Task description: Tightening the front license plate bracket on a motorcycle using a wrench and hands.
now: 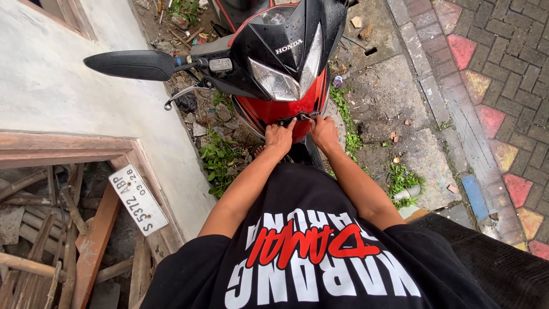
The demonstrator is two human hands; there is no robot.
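Pressing against the small dark metal bracket [297,118] on the red front panel [269,110] of the black-and-red motorcycle [283,51], the left hand [278,138] and the right hand [323,133] sit side by side just below the headlight [277,83]. Both sets of fingers curl together onto the bracket; whether they pinch it I cannot tell. A white number plate [138,199] leans on the wooden frame [68,150] at left. Weeds [217,157] grow beside the wheel, and coloured paving bricks [497,86] lie at right.
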